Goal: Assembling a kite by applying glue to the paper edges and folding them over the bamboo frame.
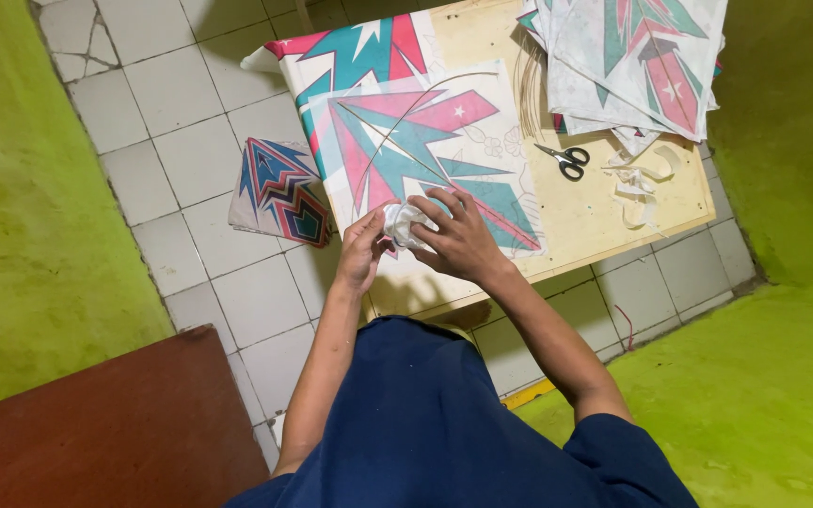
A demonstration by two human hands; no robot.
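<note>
Both hands, the left hand and the right hand, have their fingers clamped on a white crumpled paper, over the kite on the tabletop. Scissors lie nearby.

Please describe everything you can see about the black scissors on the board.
The scissors are small, with black loop handles and thin metal blades, which look shut. They lie flat on the pale wooden board, handles toward the person. Neither hand touches them. A stack of printed paper sheets lies beyond them and curled white scraps beside them.
</note>
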